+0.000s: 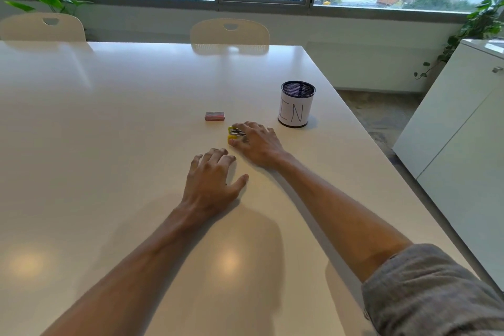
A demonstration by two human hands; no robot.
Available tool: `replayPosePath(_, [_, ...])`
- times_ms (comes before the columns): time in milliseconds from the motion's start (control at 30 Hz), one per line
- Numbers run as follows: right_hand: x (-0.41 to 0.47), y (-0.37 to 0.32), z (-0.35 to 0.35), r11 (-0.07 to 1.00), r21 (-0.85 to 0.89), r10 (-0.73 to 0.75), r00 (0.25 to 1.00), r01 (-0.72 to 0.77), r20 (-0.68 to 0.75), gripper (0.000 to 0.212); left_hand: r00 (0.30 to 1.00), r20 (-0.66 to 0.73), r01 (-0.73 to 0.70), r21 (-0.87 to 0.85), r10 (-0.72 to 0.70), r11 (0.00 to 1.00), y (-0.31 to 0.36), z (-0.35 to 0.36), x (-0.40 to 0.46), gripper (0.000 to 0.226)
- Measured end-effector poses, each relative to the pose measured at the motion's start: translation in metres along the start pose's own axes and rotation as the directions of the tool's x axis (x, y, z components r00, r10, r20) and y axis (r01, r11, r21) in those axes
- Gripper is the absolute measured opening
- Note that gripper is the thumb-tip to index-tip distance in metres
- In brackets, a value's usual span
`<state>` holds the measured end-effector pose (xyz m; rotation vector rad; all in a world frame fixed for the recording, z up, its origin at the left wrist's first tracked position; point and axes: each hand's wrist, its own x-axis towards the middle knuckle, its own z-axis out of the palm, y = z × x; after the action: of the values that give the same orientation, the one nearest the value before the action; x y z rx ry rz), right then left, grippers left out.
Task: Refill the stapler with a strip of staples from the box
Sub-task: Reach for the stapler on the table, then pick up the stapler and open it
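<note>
- The small yellow plastic stapler with a metal top (pixel 235 134) lies on the glossy white bench (pixel 109 117), right of centre, under the fingers of the right hand (pixel 257 144).
- That hand covers its right part with fingers curled around it; whether the grip has closed I cannot tell.
- The stapler's long axis seems to run left-right, its yellow end poking out leftward.
- The small reddish cardboard staple box (pixel 215 115) sits closed, just far-left of the stapler.
- The left hand (pixel 212 177) rests flat with fingers spread, holding nothing, nearer than the stapler; the box lies straight beyond it, so it looks better placed to reach it.
</note>
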<state>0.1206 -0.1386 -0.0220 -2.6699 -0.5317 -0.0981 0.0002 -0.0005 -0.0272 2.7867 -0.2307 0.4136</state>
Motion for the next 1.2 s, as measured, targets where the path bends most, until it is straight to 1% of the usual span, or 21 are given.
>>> replayPosePath(100, [0.001, -0.001, 0.002, 1.000, 0.008, -0.007, 1.000, 0.007, -0.009, 0.055, 1.000, 0.000, 0.005, -0.015, -0.005, 1.000, 0.002, -0.002, -0.001, 0.066])
replayPosePath(267, [-0.004, -0.001, -0.003, 0.998, 0.045, -0.036, 0.998, 0.039, -0.058, 0.051, 1.000, 0.009, 0.014, -0.020, -0.014, 1.000, 0.003, -0.003, -0.001, 0.067])
replayPosePath(367, [-0.014, -0.001, -0.009, 0.981, 0.190, -0.019, 0.996, 0.035, -0.086, 0.049, 1.000, 0.006, 0.014, -0.013, -0.014, 1.000, 0.002, -0.003, -0.001, 0.068])
replayPosePath(467, [-0.023, 0.000, -0.016, 0.908, 0.415, -0.005, 0.992, 0.056, -0.122, 0.043, 1.000, 0.014, 0.011, 0.006, -0.011, 1.000, 0.001, -0.002, 0.000, 0.070])
replayPosePath(500, [-0.027, 0.000, -0.019, 0.856, 0.515, 0.010, 0.992, 0.055, -0.123, 0.039, 1.000, 0.015, 0.008, 0.008, -0.009, 1.000, 0.000, -0.002, 0.000, 0.072])
replayPosePath(533, [-0.032, -0.002, -0.024, 0.776, 0.629, 0.032, 0.995, 0.038, -0.099, 0.033, 1.000, 0.014, 0.005, 0.012, -0.005, 1.000, 0.000, -0.002, 0.000, 0.073])
replayPosePath(567, [-0.037, -0.005, -0.030, 0.670, 0.742, 0.057, 0.997, -0.003, -0.048, 0.029, 1.000, 0.010, 0.002, 0.015, -0.003, 1.000, 0.000, -0.002, 0.000, 0.072])
replayPosePath(633, [-0.048, -0.009, -0.043, 0.368, 0.920, 0.069, 0.991, -0.134, 0.117, 0.036, 1.000, 0.000, 0.003, 0.019, -0.003, 1.000, 0.001, -0.002, -0.001, 0.067])
replayPosePath(667, [-0.054, -0.009, -0.049, 0.209, 0.957, 0.038, 0.980, -0.200, 0.196, 0.042, 1.000, 0.000, 0.006, 0.021, -0.006, 1.000, 0.001, -0.002, -0.001, 0.066])
replayPosePath(700, [-0.060, -0.009, -0.056, 0.083, 0.966, -0.015, 0.969, -0.243, 0.245, 0.044, 1.000, 0.004, 0.010, 0.024, -0.010, 1.000, 0.002, -0.002, -0.001, 0.066])
replayPosePath(733, [-0.065, -0.009, -0.061, -0.009, 0.963, -0.072, 0.961, -0.268, 0.266, 0.045, 1.000, 0.008, 0.015, 0.028, -0.015, 0.999, 0.003, -0.003, -0.001, 0.066])
replayPosePath(767, [-0.071, -0.010, -0.065, -0.077, 0.958, -0.126, 0.956, -0.277, 0.266, 0.046, 1.000, 0.010, 0.018, 0.033, -0.018, 0.999, 0.004, -0.003, -0.001, 0.066])
replayPosePath(800, [-0.075, -0.010, -0.067, -0.125, 0.952, -0.170, 0.951, -0.280, 0.258, 0.047, 1.000, 0.007, 0.021, 0.036, -0.022, 0.999, 0.004, -0.003, -0.002, 0.064])
replayPosePath(867, [-0.083, -0.013, -0.071, -0.184, 0.939, -0.228, 0.942, -0.289, 0.245, 0.050, 1.000, -0.008, 0.029, 0.037, -0.029, 0.999, 0.006, -0.003, -0.002, 0.059])
replayPosePath(1067, [-0.104, -0.023, -0.081, -0.280, 0.916, -0.333, 0.924, -0.287, 0.188, 0.053, 1.000, -0.012, 0.026, 0.027, -0.026, 0.999, 0.005, -0.005, -0.003, 0.064])
replayPosePath(1200, [-0.116, -0.032, -0.086, -0.299, 0.913, -0.354, 0.921, -0.277, 0.163, 0.054, 1.000, -0.013, 0.023, 0.025, -0.023, 0.999, 0.005, -0.006, -0.003, 0.064])
